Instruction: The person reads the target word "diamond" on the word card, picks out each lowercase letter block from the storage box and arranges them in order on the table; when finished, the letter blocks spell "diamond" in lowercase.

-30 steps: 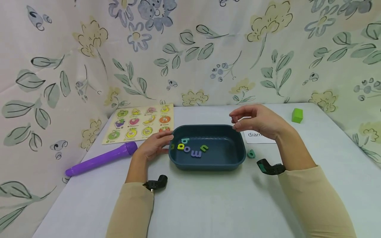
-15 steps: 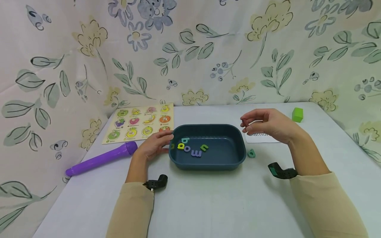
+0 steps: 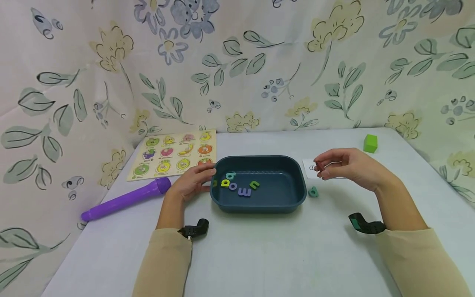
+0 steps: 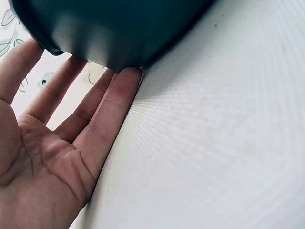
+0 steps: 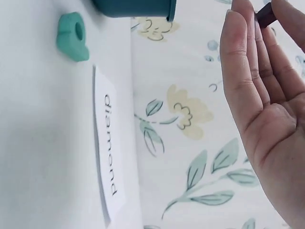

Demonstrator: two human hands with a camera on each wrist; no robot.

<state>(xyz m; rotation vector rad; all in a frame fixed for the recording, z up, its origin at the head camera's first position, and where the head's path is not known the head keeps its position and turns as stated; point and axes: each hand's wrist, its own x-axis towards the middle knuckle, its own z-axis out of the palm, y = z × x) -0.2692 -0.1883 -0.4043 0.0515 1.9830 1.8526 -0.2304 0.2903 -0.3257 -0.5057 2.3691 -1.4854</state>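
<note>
My left hand (image 3: 193,180) rests at the left end of a dark blue tray (image 3: 259,208), its fairly straight fingers touching the tray's side. Several toy letters lie in the tray: a purple m (image 3: 244,192), a green n (image 3: 254,185), a purple o (image 3: 232,186), a yellow letter (image 3: 225,183) and a teal letter (image 3: 231,175). Raised over a white word card (image 3: 309,166), my right hand (image 3: 350,167) pinches a small dark red piece (image 5: 266,16) between thumb and fingers. The card reads "diamond". A teal-green letter (image 3: 313,192) lies on the table between tray and right hand.
A purple toy microphone (image 3: 126,201) lies left of my left hand. Behind it is a fruit picture board (image 3: 172,154). A green block (image 3: 370,143) stands at the back right. Flowered cloth (image 3: 237,70) hangs behind the white table (image 3: 259,255).
My right hand has moved right and toward me, away from the tray, with the dark red piece in its pinch. More of the card's left end shows. The left hand has stayed put.
</note>
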